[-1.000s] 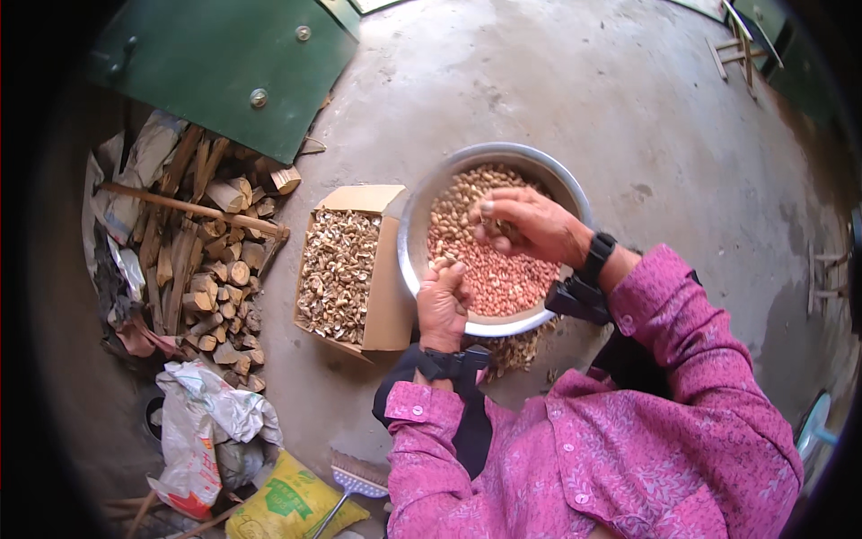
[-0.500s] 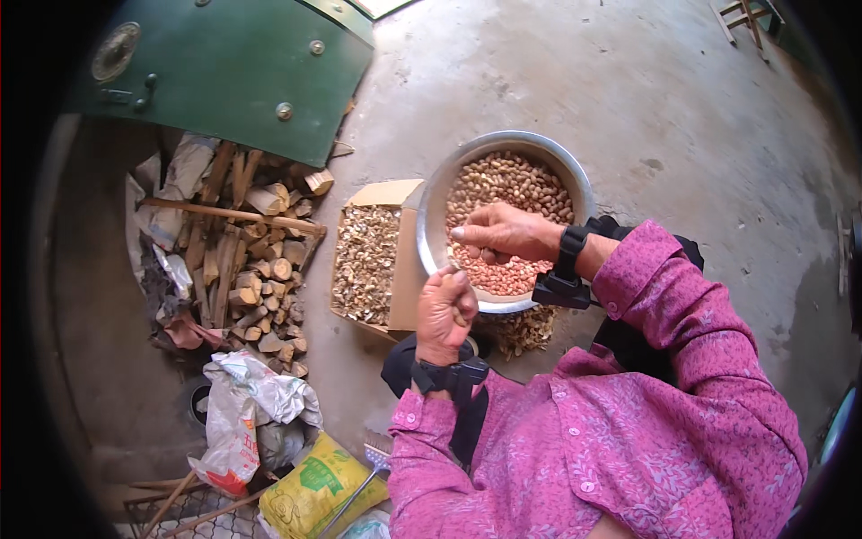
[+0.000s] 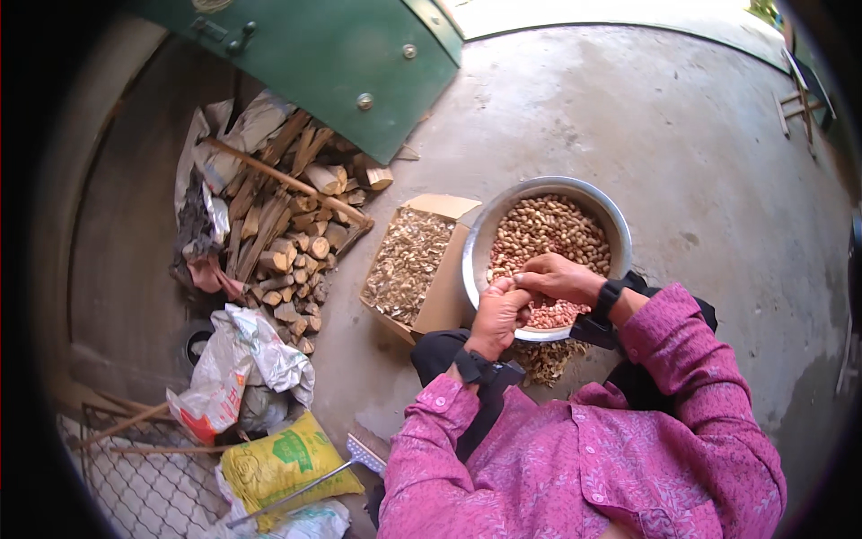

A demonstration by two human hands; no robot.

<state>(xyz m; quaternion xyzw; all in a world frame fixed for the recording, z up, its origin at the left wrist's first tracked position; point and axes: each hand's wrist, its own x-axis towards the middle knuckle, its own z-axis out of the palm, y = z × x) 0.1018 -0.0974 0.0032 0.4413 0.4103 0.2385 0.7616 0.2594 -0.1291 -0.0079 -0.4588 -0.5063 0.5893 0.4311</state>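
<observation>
A round metal basin (image 3: 620, 235) holds unshelled peanuts (image 3: 558, 225) on its far side and shelled pink peanut kernels (image 3: 555, 313) on its near side. Over the basin's near left part, my left hand (image 3: 497, 320) is closed, its thumb and fingertips pinched together; the peanut pods seen in it a moment ago are now hidden by its fingers. My right hand (image 3: 564, 278) comes in from the right, palm down and closed, its fingertips meeting those of the left. Whatever lies between the fingertips is too small to make out. Black bands circle both wrists.
A cardboard box (image 3: 447, 283) full of peanut shells stands left of the basin, and more shells (image 3: 544, 361) lie below its near rim. Farther left are stacked firewood (image 3: 292, 242) and a green door (image 3: 341, 63). Plastic sacks (image 3: 285, 463) and a slotted skimmer (image 3: 364, 455) lie lower left.
My hands have come together; they were apart, with the left near the basin's left rim and pods in its palm. The whole view has shifted, showing more of the doorway.
</observation>
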